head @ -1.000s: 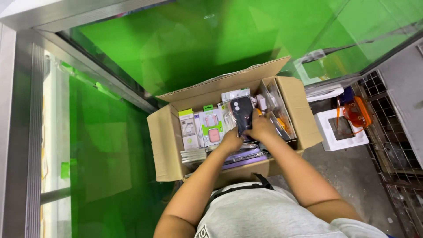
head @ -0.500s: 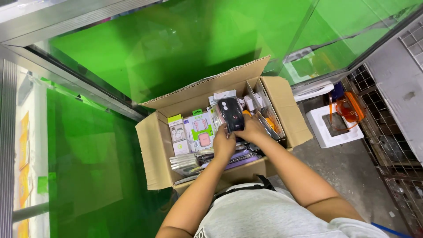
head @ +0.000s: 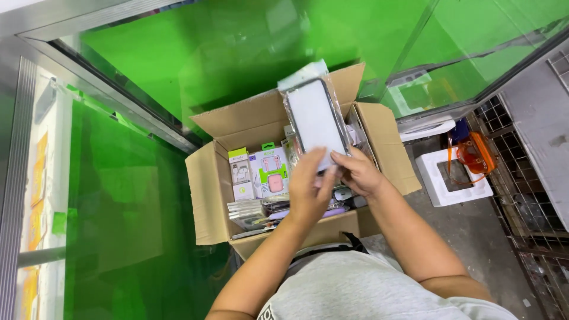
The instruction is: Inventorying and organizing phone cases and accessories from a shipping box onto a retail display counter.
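I have a phone case in a clear plastic sleeve (head: pixel 315 121) lifted out above the open cardboard box (head: pixel 214 195), and both of my hands are on its lower end. My left hand (head: pixel 308 192) is curled around the bottom edge, fingers closed on the sleeve from the near side. My right hand (head: pixel 357 173) pinches the lower right corner, thumb and fingertips shut on the plastic. The pale face of the case is turned up toward me, and the sleeve's top flap reaches past the far flap of the box.

As far as I can judge, only this 1 packet is out of the box so far. The rest is packed inside: 2 boxed accessories standing upright at the left, one with a green-topped pack (head: pixel 240 172) and a pack showing pink earbud cases (head: pixel 271 172) just beside it, and a stack of flat sleeved cases (head: pixel 255 212) lying below them, near my left wrist. So most of the contents look untouched.

To the right on the floor sits a white foam tray (head: pixel 441 192) with an orange-framed thing (head: pixel 474 155) on its far side; I cannot tell what that is.
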